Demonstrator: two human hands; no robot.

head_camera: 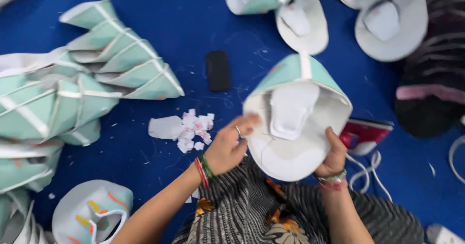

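At centre frame, above a lap covered in striped and floral cloth [252, 210], a mint-green and white cone-shaped shoe upper with a white insole piece [295, 123] is held up over the blue floor covering [193, 26].

- Right hand [333, 154]: grip closed on the lower right rim of the shoe upper, thumb laid on its white inner face; bangles worn at the wrist.
- Left hand [230, 144]: fingertips pressed to the left rim of the same upper, fingers curled, a ring on one finger; red and green bangles at the wrist. Whether the rim is pinched or only touched cannot be told.
- Pile of small white and pink paper scraps [186, 127]: lying on the floor covering just left of the left hand.
- Black rectangular block [218, 70]: flat on the floor covering, beyond the scraps.
- Stack of mint-green folded uppers with white seams [72, 89]: nested at far left.
- Further white-lined uppers [300, 18]: lying open at the top, well apart from the hands.
- Red and white flat object [364, 132]: partly hidden behind the held upper, with white cord [370, 169] beside it.
- Grey upper with orange marks [92, 212]: at lower left.
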